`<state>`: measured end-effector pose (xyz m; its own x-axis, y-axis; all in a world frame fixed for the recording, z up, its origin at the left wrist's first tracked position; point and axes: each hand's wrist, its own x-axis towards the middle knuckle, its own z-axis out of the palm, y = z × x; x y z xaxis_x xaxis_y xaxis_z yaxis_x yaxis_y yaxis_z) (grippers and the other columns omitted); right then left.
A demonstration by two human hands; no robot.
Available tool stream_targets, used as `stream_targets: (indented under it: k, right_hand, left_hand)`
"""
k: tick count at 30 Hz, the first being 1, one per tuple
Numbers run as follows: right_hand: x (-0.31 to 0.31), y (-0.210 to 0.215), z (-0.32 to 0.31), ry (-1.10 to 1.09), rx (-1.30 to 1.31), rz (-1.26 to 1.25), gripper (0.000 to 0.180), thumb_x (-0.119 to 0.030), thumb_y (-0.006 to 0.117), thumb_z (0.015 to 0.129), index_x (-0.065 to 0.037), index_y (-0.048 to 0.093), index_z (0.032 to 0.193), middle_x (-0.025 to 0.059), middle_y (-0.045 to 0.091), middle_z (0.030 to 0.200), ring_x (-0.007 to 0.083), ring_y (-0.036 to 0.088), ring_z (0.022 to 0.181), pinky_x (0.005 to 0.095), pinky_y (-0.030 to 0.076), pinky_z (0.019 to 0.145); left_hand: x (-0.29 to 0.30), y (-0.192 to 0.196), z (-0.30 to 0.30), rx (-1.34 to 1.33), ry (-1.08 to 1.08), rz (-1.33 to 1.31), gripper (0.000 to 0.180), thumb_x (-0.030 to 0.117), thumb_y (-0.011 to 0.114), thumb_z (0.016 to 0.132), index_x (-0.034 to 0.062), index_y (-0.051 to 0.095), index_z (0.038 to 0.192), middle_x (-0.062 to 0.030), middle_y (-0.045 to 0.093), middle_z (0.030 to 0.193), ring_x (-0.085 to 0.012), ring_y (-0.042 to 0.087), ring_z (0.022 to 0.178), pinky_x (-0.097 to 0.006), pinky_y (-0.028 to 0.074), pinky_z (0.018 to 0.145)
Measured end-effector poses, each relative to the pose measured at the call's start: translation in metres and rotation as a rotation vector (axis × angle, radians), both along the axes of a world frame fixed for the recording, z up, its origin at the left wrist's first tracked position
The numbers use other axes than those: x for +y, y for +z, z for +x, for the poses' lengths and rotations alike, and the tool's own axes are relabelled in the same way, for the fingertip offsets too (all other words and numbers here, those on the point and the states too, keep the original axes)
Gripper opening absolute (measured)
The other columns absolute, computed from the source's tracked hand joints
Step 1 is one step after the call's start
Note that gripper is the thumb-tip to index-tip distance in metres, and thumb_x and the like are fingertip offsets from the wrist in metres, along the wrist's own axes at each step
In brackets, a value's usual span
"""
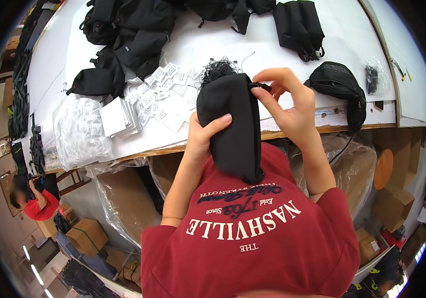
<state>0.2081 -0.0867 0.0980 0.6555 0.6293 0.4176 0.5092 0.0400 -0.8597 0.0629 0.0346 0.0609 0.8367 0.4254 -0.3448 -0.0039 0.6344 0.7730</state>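
Observation:
A black zippered fabric pouch hangs upright in front of my chest, near the table's front edge. My left hand is closed round its left side, the thumb lying across the front and the other fingers hidden behind. At the pouch's upper right corner my right hand pinches a small black zipper pull between thumb and forefinger. Just behind the pouch lies a tangle of thin black cords. White printed tags are strewn beside it on the white table.
Black bags are piled at the back left, and another black bag lies back right. A black mesh pouch rests on the right. At the left are a clear plastic bag and stacked white cards. Another person is far left.

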Motion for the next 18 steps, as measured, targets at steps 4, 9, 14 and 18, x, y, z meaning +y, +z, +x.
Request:
stream_targets:
  k: [4,9,14,18]
  right_hand:
    - [0.0,-0.001,0.001,-0.071,-0.281,-0.071,0.012,-0.007,0.072,0.074,-0.006,0.064,0.083,0.0031,0.057,0.064,0.0144,0.05,0.05,0.0265,0.038,0.045]
    - [-0.008,0.003,-0.007,0.214,-0.374,-0.107,0.019,0.0,0.073,0.066,-0.004,0.065,0.083,0.0055,0.053,0.062,0.0189,0.052,0.053,0.0291,0.04,0.047]
    - [-0.01,-0.004,-0.021,0.4,-0.274,-0.076,0.02,-0.004,0.075,0.065,-0.005,0.066,0.083,0.0052,0.053,0.063,0.0199,0.053,0.054,0.0303,0.04,0.047]
    - [-0.008,-0.006,-0.027,0.454,-0.255,-0.054,0.018,-0.005,0.074,0.066,-0.006,0.066,0.083,0.0045,0.053,0.063,0.0198,0.053,0.053,0.0308,0.039,0.046]
  left_hand:
    - [-0.003,0.001,0.001,0.038,0.018,0.004,0.032,0.013,0.067,0.08,-0.0041,0.06,0.106,-0.0099,0.066,0.092,-0.015,0.064,0.079,-0.026,0.052,0.072]
    - [0.007,-0.013,0.01,0.063,0.183,-0.252,0.034,0.017,0.063,0.084,-0.0034,0.057,0.111,-0.0109,0.066,0.093,-0.0183,0.065,0.079,-0.028,0.054,0.071]
    - [0.041,-0.021,0.009,-0.071,0.119,-0.513,0.028,0.023,0.059,0.088,0.0,0.063,0.103,-0.0105,0.068,0.09,-0.0198,0.067,0.075,-0.031,0.056,0.068]
    - [0.055,-0.025,0.011,-0.158,0.095,-0.565,0.026,0.022,0.059,0.088,0.0004,0.063,0.103,-0.0111,0.068,0.091,-0.0203,0.067,0.076,-0.032,0.056,0.069]
